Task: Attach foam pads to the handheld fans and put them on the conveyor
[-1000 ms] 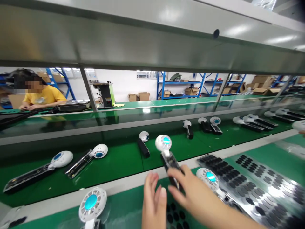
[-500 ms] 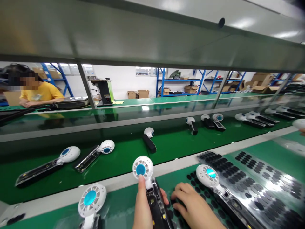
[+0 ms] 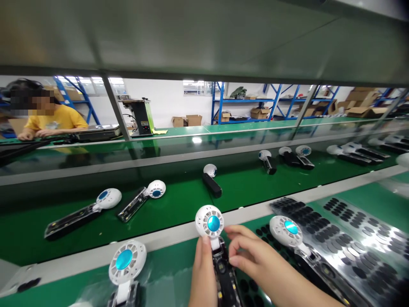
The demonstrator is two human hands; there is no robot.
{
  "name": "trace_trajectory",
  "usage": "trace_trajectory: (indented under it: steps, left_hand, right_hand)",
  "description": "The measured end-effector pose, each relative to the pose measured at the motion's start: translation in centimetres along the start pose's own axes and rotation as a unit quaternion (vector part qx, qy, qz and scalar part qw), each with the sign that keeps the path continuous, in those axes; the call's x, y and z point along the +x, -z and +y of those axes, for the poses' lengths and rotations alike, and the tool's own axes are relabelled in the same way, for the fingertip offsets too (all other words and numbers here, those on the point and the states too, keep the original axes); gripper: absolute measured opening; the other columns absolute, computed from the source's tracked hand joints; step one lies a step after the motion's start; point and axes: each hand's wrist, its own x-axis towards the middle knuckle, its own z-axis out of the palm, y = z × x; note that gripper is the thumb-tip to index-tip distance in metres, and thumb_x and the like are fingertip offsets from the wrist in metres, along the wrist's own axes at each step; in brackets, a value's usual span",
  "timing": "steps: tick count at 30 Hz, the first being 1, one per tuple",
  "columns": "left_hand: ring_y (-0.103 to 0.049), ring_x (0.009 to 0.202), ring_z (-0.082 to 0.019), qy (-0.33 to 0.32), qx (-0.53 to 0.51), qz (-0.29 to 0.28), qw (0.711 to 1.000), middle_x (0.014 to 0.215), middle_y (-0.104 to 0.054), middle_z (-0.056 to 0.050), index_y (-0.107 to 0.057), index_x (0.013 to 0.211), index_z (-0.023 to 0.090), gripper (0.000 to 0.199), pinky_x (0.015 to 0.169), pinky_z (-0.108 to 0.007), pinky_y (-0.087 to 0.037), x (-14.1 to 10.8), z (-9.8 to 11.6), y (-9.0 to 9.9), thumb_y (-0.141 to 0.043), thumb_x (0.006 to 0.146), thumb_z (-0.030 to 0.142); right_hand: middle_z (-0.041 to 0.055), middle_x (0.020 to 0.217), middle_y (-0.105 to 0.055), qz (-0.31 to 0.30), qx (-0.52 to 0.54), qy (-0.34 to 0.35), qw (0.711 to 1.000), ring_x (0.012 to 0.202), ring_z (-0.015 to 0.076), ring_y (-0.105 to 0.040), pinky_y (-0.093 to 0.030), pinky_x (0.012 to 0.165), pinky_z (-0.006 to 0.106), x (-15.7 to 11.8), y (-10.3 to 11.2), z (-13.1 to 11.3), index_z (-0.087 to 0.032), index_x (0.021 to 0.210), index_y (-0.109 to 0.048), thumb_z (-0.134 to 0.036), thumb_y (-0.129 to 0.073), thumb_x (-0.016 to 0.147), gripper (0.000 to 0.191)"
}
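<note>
A device with a round white vented head, a blue disc at its centre and a black handle stands upright at the lower middle. My left hand is wrapped round it, thumb just below the head. Close to the head's right side is my right hand, its fingers bent and thumb near the handle; whether a small piece is between its fingertips cannot be made out. A similar device lies to the right by a sheet of black round stickers. Another white-headed device is at the lower left.
Beyond a pale rail, a green conveyor carries several similar devices. A metal shelf hangs overhead on posts. Across the line sits a person in a yellow shirt, near a black and green machine. Blue racks with boxes stand behind.
My right hand has risen from the black stickers to beside the held device's head. My left thumb no longer covers the blue disc. Devices on the conveyor appear further right, and the view has tilted slightly.
</note>
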Motion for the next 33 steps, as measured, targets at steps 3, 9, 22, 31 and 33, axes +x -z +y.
trace_trajectory:
  steps: [3, 9, 22, 31, 33]
  left_hand:
    - [-0.048, 0.112, -0.028, -0.021, 0.046, 0.018, 0.999, 0.108, -0.064, -0.009, -0.062, 0.096, 0.017, 0.04, 0.096, -0.037, -0.032, -0.2, 0.0, 0.0, -0.055, 0.072, 0.049]
    - [-0.05, 0.107, -0.028, -0.028, 0.065, 0.022, 0.997, 0.106, -0.064, -0.009, -0.063, 0.093, 0.018, 0.037, 0.095, -0.038, -0.032, -0.4, 0.2, -0.1, -0.053, 0.073, 0.048]
    - [-0.057, 0.097, -0.026, 0.001, 0.088, 0.041, 0.995, 0.101, -0.066, -0.01, -0.063, 0.094, 0.016, 0.044, 0.085, -0.036, -0.041, -0.2, 0.1, 0.1, -0.053, 0.071, 0.053]
    - [-0.062, 0.084, -0.025, 0.018, 0.046, 0.032, 0.998, 0.088, -0.069, -0.009, -0.063, 0.095, 0.015, 0.051, 0.071, -0.031, -0.047, 0.0, 0.0, 0.1, -0.052, 0.069, 0.058]
    - [-0.063, 0.078, -0.025, 0.018, 0.039, 0.018, 0.999, 0.082, -0.069, -0.01, -0.063, 0.095, 0.013, 0.053, 0.069, -0.033, -0.048, 0.0, -0.1, 0.1, -0.053, 0.068, 0.058]
  right_hand:
    - [-0.0002, 0.115, -0.05, -0.028, -0.019, 0.012, 0.999, 0.102, 0.0147, -0.05, -0.037, 0.087, 0.024, 0.7, -0.8, -1.1, -0.021, 0.064, -0.05, -0.011, -0.049, 0.071, 0.012]
    - [-0.0008, 0.096, -0.052, -0.029, -0.063, 0.023, 0.997, 0.083, 0.0124, -0.052, -0.041, 0.076, 0.022, 0.9, -1.4, -0.8, -0.02, 0.064, -0.049, -0.007, -0.047, 0.071, 0.015]
    - [-0.0019, 0.103, -0.051, 0.006, -0.097, 0.031, 0.995, 0.087, 0.013, -0.053, -0.041, 0.076, 0.023, 0.4, -2.4, 0.1, -0.021, 0.066, -0.045, -0.007, -0.046, 0.072, 0.016]
    - [0.004, 0.108, -0.05, 0.072, -0.144, -0.012, 0.987, 0.1, 0.0203, -0.049, -0.04, 0.083, 0.032, 0.6, -2.8, 0.6, -0.023, 0.08, -0.047, -0.012, -0.052, 0.069, 0.017]
    - [0.0041, 0.092, -0.054, 0.051, -0.092, -0.067, 0.992, 0.085, 0.0195, -0.055, -0.044, 0.075, 0.031, 0.6, -2.7, 1.1, -0.022, 0.092, -0.046, -0.019, -0.055, 0.069, 0.024]
